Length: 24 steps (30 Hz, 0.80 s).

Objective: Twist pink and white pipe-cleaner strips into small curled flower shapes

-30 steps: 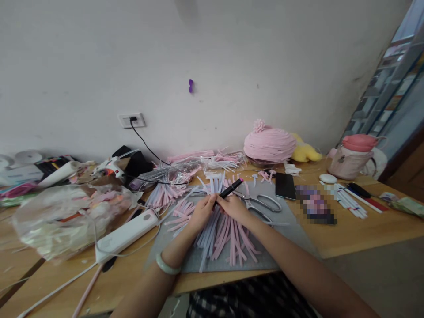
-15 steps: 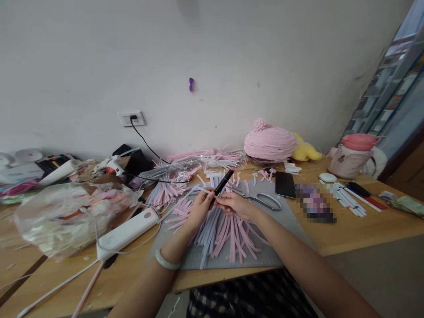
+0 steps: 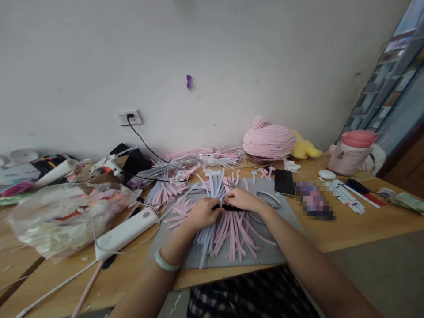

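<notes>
Checked fabric fills the bottom edge, the person's lap, and both bare forearms reach from it onto a grey mat (image 3: 265, 254) on the wooden bench (image 3: 357, 229). A pale bangle (image 3: 164, 262) sits on the left wrist. Spread over the mat is a fan of pink and pale blue strips (image 3: 228, 229), cut to similar lengths and lying loosely side by side.

Over the top of that fan the two hands meet. The left hand (image 3: 202, 213) lies knuckles up with its fingers curled down onto a short dark marker (image 3: 228, 206), which lies flat across the strips; the right hand (image 3: 243, 198) closes on the marker's other end, fingers pressed together around it. Whether the cap is on or off is hard to tell, since the hands cover most of it.

Just past the right hand the handle loops of a pair of scissors (image 3: 268, 199) show (the blades are hidden). To the left a white power strip (image 3: 126, 232) lies half on the mat, beside a clear bag of scraps (image 3: 62, 216).

Farther back are more bundled pink strips (image 3: 165, 192), a dark phone (image 3: 285, 182), a row of pens (image 3: 347, 197), a glue gun (image 3: 111, 164), a pink wound dome (image 3: 269, 140) and a pink-lidded jug (image 3: 353, 154) against the wall.

Judging by the piles, much cutting is done; the strips on the mat lie unassembled.
</notes>
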Each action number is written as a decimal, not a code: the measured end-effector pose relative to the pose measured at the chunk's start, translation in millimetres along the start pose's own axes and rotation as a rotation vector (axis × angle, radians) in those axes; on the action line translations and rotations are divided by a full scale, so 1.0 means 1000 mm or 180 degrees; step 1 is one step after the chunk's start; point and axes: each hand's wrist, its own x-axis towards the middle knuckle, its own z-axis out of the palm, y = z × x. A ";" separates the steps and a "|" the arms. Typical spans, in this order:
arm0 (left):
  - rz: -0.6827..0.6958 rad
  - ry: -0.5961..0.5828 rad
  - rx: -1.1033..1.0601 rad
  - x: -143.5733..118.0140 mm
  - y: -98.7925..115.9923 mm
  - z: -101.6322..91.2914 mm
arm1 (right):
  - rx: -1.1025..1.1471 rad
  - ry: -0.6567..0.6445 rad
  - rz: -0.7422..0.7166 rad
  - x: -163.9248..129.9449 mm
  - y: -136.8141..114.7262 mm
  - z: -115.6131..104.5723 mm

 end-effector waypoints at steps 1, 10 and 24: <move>-0.0108 0.0101 0.0177 0.001 -0.001 0.001 | -0.0221 0.0314 -0.0174 -0.002 -0.002 0.004; -0.0403 0.1075 -0.0225 0.005 -0.017 0.008 | -0.0253 0.1452 -0.0970 -0.002 -0.005 0.037; -0.0373 0.0967 -0.2089 0.003 -0.010 -0.001 | 0.1090 -0.0237 -0.0023 0.004 0.006 0.003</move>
